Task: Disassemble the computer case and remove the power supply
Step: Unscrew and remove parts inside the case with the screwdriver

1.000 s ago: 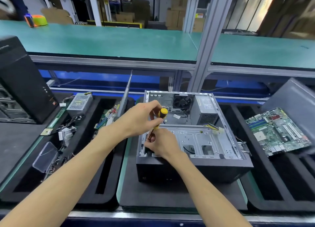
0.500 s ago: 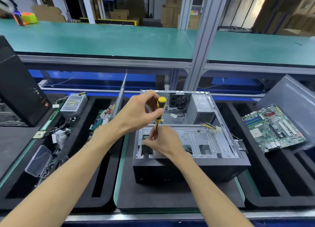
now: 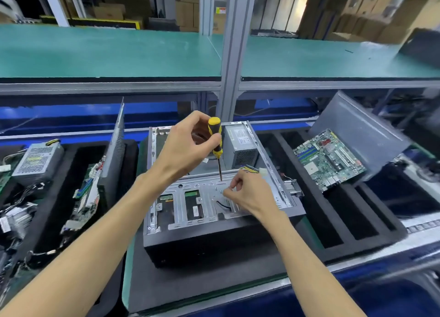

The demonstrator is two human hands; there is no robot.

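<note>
Grey computer case [image 3: 214, 240] lies open; left hand [image 3: 183, 150] grips screwdriver [image 3: 216, 140], right hand [image 3: 247, 194] pinches something tiny.

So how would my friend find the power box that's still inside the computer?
Start at the open computer case in the middle, right in front of the person. Look to its far right corner, behind the yellow screwdriver: the grey power supply stands there. Unlike the other grey power supply lying in the left tray, it sits inside the case.
</note>
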